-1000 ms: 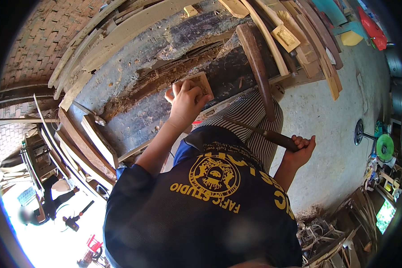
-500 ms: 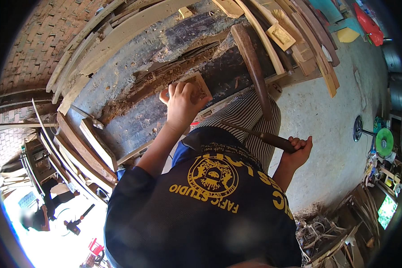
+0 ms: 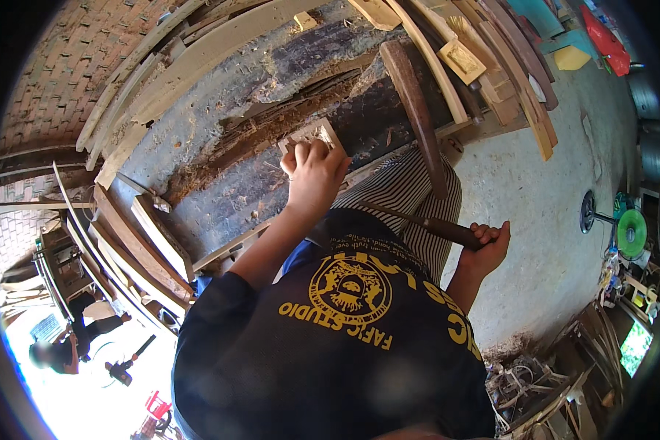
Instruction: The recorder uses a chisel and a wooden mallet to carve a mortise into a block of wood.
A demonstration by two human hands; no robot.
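My left hand [image 3: 314, 176] is over the workbench with its fingers curled on the near edge of a small pale wooden block [image 3: 323, 131]. The block's upper face looks rough or hollowed, though the fingers hide its near part. In my right hand [image 3: 489, 246], low at my side, is a chisel [image 3: 447, 229] with a dark wooden handle. Its thin shaft points left across my striped trousers, and I cannot make out the tip's shape. A long curved brown wooden piece [image 3: 416, 110] leans from the bench toward my knee.
The worn dark bench [image 3: 235, 176] has a rough split groove. Curved wooden strips [image 3: 198, 70] line its far edge. A carved yellowish block [image 3: 461, 61] lies at the far right. A green fan [image 3: 630, 235] stands right; another person [image 3: 64, 352] is at far left.
My left hand has moved slightly right and nearer to me, its fingers now on the block's near edge. The block has shifted and more of it shows. My right hand stays almost still.
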